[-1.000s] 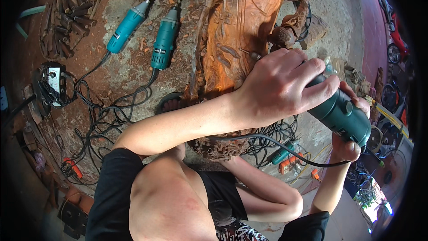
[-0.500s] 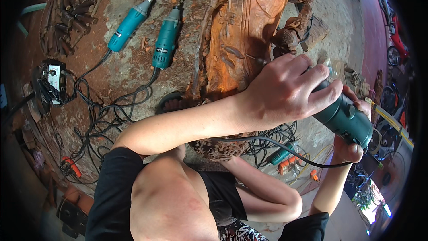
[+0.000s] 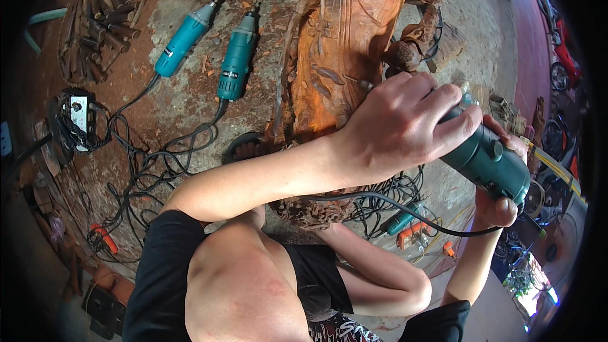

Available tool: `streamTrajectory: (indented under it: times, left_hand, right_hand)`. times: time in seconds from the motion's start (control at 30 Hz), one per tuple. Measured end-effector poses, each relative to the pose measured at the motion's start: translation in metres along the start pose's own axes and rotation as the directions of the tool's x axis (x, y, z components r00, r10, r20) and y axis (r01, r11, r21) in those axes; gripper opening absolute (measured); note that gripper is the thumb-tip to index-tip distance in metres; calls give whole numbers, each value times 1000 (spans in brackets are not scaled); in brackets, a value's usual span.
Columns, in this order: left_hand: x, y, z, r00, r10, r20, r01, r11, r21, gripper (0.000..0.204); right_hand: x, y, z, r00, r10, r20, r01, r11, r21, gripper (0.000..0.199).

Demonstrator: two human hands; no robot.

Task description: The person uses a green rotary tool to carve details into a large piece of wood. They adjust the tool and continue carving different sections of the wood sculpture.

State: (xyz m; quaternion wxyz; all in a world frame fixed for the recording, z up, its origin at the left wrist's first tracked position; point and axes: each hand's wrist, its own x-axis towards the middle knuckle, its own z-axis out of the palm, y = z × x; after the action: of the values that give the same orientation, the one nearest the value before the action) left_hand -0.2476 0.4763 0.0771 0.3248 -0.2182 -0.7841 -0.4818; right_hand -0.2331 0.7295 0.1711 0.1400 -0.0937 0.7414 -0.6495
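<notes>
A dark green die grinder (image 3: 484,161) is held in both my hands. My left hand (image 3: 402,123) wraps over its front end, fingers curled around the neck. At the rear of the body my right hand (image 3: 503,212) grips from below and behind, with the thumb showing at the end. The thin bit (image 3: 362,83) reaches out past my left hand to the reddish-orange wood carving (image 3: 348,31). Its tip is at the carved surface by some leaf-like relief; whether it touches I cannot tell. My left palm is hidden.
Two teal die grinders (image 3: 237,57) lie left of the carving, their black cords (image 3: 142,145) tangled. A control box (image 3: 78,117) stands farther left near a pile of wooden sticks (image 3: 101,31). An orange power strip (image 3: 411,234) lies right of my knees. The grinder's cable (image 3: 380,199) crosses below my left forearm.
The view has shifted slightly, and the carving shows a little farther left. My left hand and the grinder's front have moved slightly left with it. Both hands keep the same grip.
</notes>
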Motion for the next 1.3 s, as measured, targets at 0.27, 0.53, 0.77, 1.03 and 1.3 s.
streamTrajectory:
  times: [0.27, 0.53, 0.77, 1.03, 1.3]
  left_hand:
    - [-10, 5, 10, 995, 84, -60, -87, 995, -50, 40]
    - [-32, 16, -12, 937, 337, -89, -348, 911, -219, 43]
    - [-29, 0, -18, 930, 342, -138, -365, 908, -207, 27]
    - [-30, -2, -19, 943, 295, -154, -315, 940, -130, 28]
    - [-32, -1, -17, 957, 267, -115, -279, 954, -111, 26]
  right_hand:
    - [-35, -8, 40, 964, 7, -265, -12, 1000, -15, 111]
    - [-130, 11, 121, 961, -109, -255, 158, 970, 182, 96]
    - [-117, 10, 155, 818, 55, -573, 8, 994, 106, 86]
    - [-86, 1, 138, 954, -24, -300, 72, 986, 150, 82]
    - [-94, 9, 139, 910, -56, -410, 103, 990, 92, 88]
